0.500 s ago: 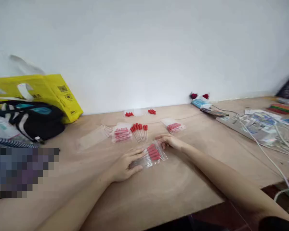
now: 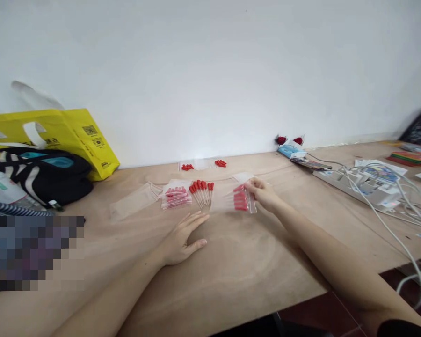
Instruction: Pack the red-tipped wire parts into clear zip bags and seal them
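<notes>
My right hand [image 2: 261,193] pinches the sealed end of a clear zip bag [image 2: 224,201] holding several red-bulbed droppers [image 2: 240,199]. It hangs in front of another stack of filled bags, which it mostly hides. On the table, my left hand [image 2: 185,238] lies with its fingers stretched and holds nothing. Just beyond its fingertips several loose droppers [image 2: 201,191] lie fanned, red ends away from me. To their left is a pile of filled zip bags [image 2: 176,194], and farther left some flat clear bags [image 2: 135,202].
Small red bulbs [image 2: 187,167] and more red bulbs [image 2: 221,163] lie by the wall. A yellow bag [image 2: 98,145] and a black bag [image 2: 70,173] stand at the left. A power strip [image 2: 358,189] with white cables [image 2: 382,224] and two dark red flowers [image 2: 281,140] are at the right.
My right hand has lifted the filled zip bag away from my left hand, up and to the right, towards the right-hand stack. My left hand has let go and stays in place.
</notes>
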`<state>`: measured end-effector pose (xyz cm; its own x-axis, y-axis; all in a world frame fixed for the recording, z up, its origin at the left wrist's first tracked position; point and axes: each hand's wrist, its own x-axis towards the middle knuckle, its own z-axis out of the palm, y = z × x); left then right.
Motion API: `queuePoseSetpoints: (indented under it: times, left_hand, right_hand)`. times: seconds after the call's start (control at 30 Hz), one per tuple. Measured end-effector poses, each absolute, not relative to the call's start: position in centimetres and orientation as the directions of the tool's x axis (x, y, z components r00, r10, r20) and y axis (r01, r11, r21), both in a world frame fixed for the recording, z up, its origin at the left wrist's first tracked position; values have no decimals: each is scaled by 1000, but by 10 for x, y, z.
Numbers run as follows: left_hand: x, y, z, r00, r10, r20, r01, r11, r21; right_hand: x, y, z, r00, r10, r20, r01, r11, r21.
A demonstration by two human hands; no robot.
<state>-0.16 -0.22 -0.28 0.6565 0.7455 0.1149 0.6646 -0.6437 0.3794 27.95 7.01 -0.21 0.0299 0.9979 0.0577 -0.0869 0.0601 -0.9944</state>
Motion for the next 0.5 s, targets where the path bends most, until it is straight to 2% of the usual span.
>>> queuePoseSetpoints:
  times: [0.1,0.2,0.4,0.5]
  left_hand:
    - [-1,-3,-2,643,761,87,686,-622,378]
    - [-1,-3,-1,643,762,80,690,-621,373]
    - [1,-5,-1,651,754,86,683,-632,365]
    - [3,-2,0,636,754,165,675,-647,354]
  right_hand:
    - [299,88,1,300,954,12,-171,66,-983]
    - [312,102,-5,418,908,-27,-173,50,-984]
    - [328,111,-22,524,849,-66,-26,-62,-998]
    - [330,103,-21,621,783,-15,89,-89,-992]
